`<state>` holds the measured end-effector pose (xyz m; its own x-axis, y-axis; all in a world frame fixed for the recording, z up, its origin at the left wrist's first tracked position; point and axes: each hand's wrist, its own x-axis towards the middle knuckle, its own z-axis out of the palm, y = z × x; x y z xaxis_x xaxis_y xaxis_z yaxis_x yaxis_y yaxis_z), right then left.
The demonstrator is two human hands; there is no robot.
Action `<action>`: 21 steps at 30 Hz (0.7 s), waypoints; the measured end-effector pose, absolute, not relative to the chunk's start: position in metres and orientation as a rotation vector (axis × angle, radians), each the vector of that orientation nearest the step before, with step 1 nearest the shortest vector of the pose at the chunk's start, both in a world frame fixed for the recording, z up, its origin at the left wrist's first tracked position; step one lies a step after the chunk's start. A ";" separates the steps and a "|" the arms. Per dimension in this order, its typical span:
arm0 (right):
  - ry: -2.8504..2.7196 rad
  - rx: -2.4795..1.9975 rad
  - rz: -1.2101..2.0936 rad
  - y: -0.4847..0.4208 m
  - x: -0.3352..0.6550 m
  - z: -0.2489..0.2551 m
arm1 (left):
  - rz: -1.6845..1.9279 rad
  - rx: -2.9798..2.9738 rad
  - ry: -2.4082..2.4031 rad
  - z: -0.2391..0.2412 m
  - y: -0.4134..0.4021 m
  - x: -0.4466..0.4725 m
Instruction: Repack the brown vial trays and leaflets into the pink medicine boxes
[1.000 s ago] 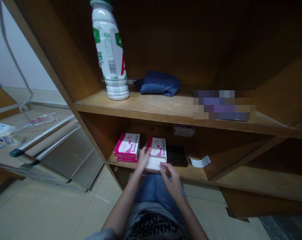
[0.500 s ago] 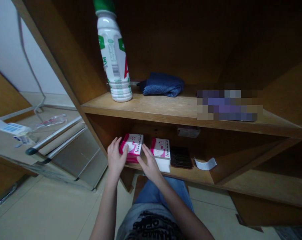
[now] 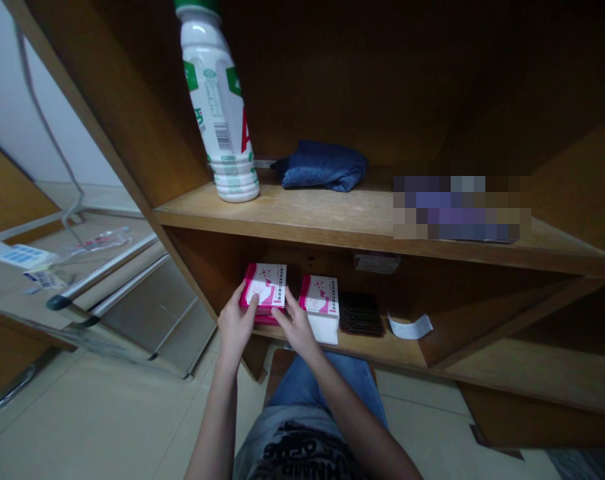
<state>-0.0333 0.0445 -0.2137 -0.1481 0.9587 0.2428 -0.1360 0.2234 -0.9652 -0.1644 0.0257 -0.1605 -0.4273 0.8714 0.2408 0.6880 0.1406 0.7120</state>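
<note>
On the lower shelf, a pink-and-white box [image 3: 266,285] lies on top of a stack on the left. My left hand [image 3: 236,323] grips its left side, thumb at the front edge and fingers partly hidden behind. My right hand [image 3: 298,328] holds the same box by its right side and front corner. Pink edges of the boxes below show under it. Just right of my right hand is a second stack with a similar pink-and-white box [image 3: 319,295] on top and a white side facing me.
Dark flat packets [image 3: 361,315] and a curled white paper slip [image 3: 410,327] lie further right. The upper shelf [image 3: 302,217] holds a white bottle [image 3: 222,120], a folded blue cloth [image 3: 325,165] and a blurred-out item. A metal-framed cart [image 3: 132,300] stands left.
My hands have closed in on the left box from both sides. The box sits slightly askew over the ones below it. The view has shifted a little.
</note>
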 end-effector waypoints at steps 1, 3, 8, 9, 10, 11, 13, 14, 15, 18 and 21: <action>-1.302 -0.842 1.206 0.043 -0.030 -0.212 | 1.201 1.555 2.174 -0.157 0.024 -0.160; -1.229 -0.813 1.191 0.040 -0.021 -0.206 | 1.285 1.611 2.129 -0.151 0.024 -0.149; -1.089 -0.884 1.066 0.038 0.019 -0.196 | 1.327 1.723 1.910 -0.148 0.036 -0.110; -1.080 -0.893 1.052 0.040 0.027 -0.196 | 1.302 1.751 1.867 -0.150 0.040 -0.102; -1.075 -0.895 1.044 0.041 0.035 -0.198 | 1.271 1.779 1.829 -0.154 0.044 -0.095; -1.069 -0.896 1.039 0.043 0.042 -0.200 | 1.235 1.804 1.794 -0.157 0.048 -0.089; -1.053 -0.918 1.031 0.046 0.054 -0.205 | 1.163 1.824 1.757 -0.167 0.055 -0.079; -1.050 -0.943 1.032 0.048 0.059 -0.209 | 1.128 1.822 1.752 -0.172 0.058 -0.075; -1.054 -0.972 1.036 0.050 0.063 -0.212 | 1.105 1.815 1.752 -0.177 0.059 -0.072; -1.111 -1.035 1.045 0.053 0.072 -0.220 | 1.127 1.801 1.736 -0.188 0.062 -0.068; -1.190 -1.081 0.979 0.054 0.078 -0.223 | 1.209 1.760 1.681 -0.195 0.061 -0.069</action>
<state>0.0782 0.0535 -0.2229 0.1248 0.9693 0.2117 -0.0209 0.2159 -0.9762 -0.0692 0.0607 -0.1949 -0.1096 0.9489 0.2959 0.5826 -0.1799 0.7926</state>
